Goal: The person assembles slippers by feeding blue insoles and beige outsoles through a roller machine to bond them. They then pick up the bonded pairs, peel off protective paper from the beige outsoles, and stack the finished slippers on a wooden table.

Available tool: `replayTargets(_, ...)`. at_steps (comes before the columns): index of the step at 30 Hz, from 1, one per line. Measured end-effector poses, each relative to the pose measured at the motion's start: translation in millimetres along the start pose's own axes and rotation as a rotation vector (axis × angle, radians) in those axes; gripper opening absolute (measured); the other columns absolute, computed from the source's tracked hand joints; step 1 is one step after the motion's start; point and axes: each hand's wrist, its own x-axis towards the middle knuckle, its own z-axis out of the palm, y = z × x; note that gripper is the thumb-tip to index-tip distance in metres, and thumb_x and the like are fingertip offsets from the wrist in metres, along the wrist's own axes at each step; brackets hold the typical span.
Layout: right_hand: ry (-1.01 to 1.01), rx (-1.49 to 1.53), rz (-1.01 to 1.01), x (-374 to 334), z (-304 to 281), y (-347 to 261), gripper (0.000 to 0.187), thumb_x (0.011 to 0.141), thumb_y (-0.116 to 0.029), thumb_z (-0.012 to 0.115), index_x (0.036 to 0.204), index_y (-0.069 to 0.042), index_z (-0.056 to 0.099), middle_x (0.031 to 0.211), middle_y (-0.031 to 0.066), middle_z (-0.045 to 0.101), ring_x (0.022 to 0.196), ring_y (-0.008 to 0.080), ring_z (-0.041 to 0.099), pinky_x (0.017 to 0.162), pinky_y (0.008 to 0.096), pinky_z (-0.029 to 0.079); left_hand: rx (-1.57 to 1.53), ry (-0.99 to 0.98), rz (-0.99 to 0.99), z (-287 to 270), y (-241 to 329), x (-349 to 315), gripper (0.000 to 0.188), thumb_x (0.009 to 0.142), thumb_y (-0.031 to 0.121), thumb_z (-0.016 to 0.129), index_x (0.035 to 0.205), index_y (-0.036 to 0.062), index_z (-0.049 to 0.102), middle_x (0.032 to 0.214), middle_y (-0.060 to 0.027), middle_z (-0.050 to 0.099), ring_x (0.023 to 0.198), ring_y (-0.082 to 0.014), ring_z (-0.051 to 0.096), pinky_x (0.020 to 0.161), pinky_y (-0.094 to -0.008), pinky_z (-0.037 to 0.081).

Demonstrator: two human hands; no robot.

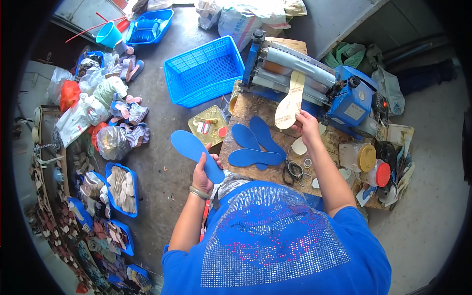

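Observation:
My left hand point(204, 172) grips a blue insole point(188, 147) near its narrower end, holding it in front of my body. My right hand point(308, 129) pinches the edge of a cream insole point(286, 111) with red print. Its narrow end reaches over the rollers of a blue-framed roller machine point(314, 96); whether it touches them I cannot tell. Between my hands, several blue insoles point(254, 157) lie overlapping on the worn wooden bench point(236, 115).
A blue plastic basket point(194, 93) stands left of the machine, near a shallow yellowish container point(207, 125). Scissors point(293, 169) and lidded jars point(358, 156) sit on the bench's right part. Blue trays point(130, 209) of shoe parts and bagged slippers line the floor at left.

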Motion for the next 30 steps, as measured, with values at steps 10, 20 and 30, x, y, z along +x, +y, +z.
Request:
replayTargets(10,0.39,-1.24,-1.001,99.5,-9.7,-133.2,0.023,0.083,-0.017,0.061,0.103,-0.006,0.064,0.101,0.0114,0.064,0.094,0.0316,0.059,0.082,0.042,0.047,-0.02,0.049,-0.005,-0.6,-0.3,11.3,0.064,0.093,0.04,0.056,0.143,0.0083,0.031,0.089,-0.0072,0.057,0.078,-0.0168,0.059,0.072,-0.0329,0.05)
replayTargets(20,0.16,-0.762,-0.045,245.6,4.5,-182.8,0.046,0.08,-0.026,0.07,0.121,-0.008,0.058,0.096,0.0041,0.065,0.073,0.0127,0.059,0.057,0.0307,0.04,0.029,0.113,-0.017,1.6,2.1,16.2,0.066,0.094,0.041,0.055,0.144,0.0061,0.029,0.09,-0.0093,0.059,0.079,-0.0172,0.06,0.072,-0.0326,0.051)
replayTargets(30,0.174,-0.557,-0.381,252.4,12.8,-222.9,0.025,0.081,-0.011,0.066,0.106,-0.006,0.065,0.085,0.0026,0.067,0.069,0.0107,0.058,0.062,0.0268,0.046,-0.037,0.016,-0.051,12.0,-4.3,23.9,0.065,0.094,0.041,0.054,0.142,0.0031,0.031,0.093,-0.0097,0.06,0.084,-0.0191,0.062,0.077,-0.0336,0.052)
